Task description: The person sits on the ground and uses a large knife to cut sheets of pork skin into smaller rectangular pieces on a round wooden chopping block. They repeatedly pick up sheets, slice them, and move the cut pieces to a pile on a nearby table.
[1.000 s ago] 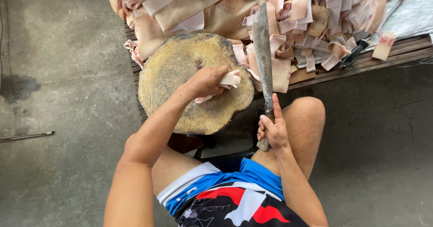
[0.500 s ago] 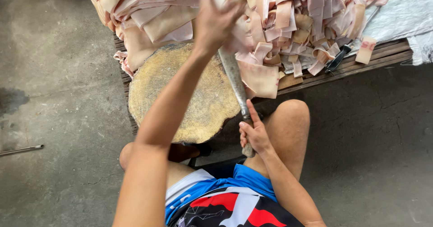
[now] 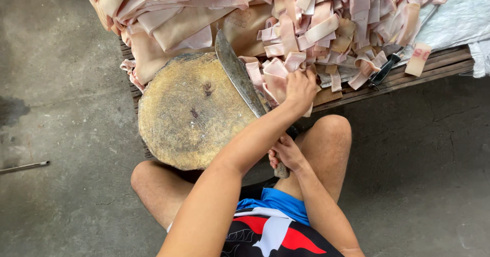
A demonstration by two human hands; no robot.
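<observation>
A round wooden chopping block (image 3: 189,114) sits in front of me, its top bare. My right hand (image 3: 286,154) grips the handle of a long cleaver (image 3: 236,73), whose blade lies tilted across the block's right edge. My left hand (image 3: 300,89) reaches across the blade to the right of the block and closes on pale pink cut strips of pork skin (image 3: 278,75). Behind the block lies a heap of large uncut skin sheets (image 3: 168,12).
A big pile of cut strips (image 3: 347,17) covers a low wooden pallet (image 3: 434,65). A black-handled knife (image 3: 383,70) lies at the pallet's edge. A white sack (image 3: 459,17) is at far right. A metal rod (image 3: 23,166) lies on the concrete floor at left.
My left hand left the block, swung up to the pile, then came down on the strips right of the block. The cleaver's blade tilted leftward over the block.
</observation>
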